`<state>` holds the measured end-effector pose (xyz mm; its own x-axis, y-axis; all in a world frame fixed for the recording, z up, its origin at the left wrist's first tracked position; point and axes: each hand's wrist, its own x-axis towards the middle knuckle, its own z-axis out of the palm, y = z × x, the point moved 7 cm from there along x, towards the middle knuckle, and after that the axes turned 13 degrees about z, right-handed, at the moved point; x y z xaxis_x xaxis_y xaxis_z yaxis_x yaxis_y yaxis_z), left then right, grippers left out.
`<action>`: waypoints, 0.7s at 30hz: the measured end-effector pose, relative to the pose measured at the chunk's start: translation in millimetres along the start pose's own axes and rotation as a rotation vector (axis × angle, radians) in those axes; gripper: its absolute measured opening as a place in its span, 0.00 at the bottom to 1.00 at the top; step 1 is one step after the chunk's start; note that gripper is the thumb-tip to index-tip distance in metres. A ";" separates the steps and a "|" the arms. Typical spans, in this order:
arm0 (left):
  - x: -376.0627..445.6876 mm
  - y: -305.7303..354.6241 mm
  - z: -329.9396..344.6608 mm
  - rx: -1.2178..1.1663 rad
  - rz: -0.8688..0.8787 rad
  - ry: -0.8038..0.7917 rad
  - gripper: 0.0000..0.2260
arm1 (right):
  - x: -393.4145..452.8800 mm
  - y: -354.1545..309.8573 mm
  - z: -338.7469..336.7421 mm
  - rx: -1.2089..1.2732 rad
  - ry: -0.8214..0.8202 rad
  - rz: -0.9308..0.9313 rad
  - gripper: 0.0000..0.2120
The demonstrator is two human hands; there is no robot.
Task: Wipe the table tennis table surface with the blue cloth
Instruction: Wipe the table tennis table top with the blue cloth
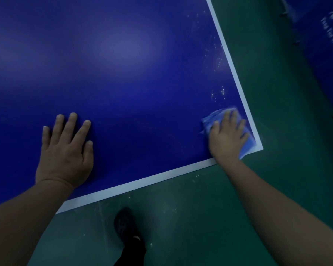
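Observation:
The dark blue table tennis table (123, 73) fills most of the view, with a white border line along its near and right edges. A light blue cloth (214, 117) lies flat at the near right corner. My right hand (226, 136) presses on it with straight, spread fingers; much of the cloth is hidden under the palm. My left hand (64, 152) rests flat on the bare surface near the front edge, fingers spread and holding nothing. White specks (218, 93) dot the surface along the right edge, beyond the cloth.
Green floor (200, 217) surrounds the table at the front and right. My dark shoe (126, 227) stands on it below the front edge. A blue barrier panel (323, 54) with white lettering stands at the far right.

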<state>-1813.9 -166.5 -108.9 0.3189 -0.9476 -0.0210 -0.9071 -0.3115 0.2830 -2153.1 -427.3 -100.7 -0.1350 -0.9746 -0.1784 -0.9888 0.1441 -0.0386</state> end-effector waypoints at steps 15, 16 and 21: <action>0.9 2.5 -1.4 0.112 -0.017 -0.035 0.30 | -34.7 17.4 11.4 -0.178 -0.089 -0.387 0.30; 0.9 3.9 -1.3 0.129 -0.012 -0.035 0.31 | -19.9 20.5 8.0 -0.179 -0.097 -0.410 0.30; -4.2 45.5 -4.6 0.031 -0.024 0.013 0.31 | 54.5 31.3 -15.9 0.013 -0.070 0.049 0.28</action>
<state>-1855.3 -176.3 -91.5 0.3440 -0.9389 -0.0150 -0.9071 -0.3364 0.2531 -2192.5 -478.7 -96.0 -0.1782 -0.9522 -0.2483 -0.9801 0.1941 -0.0409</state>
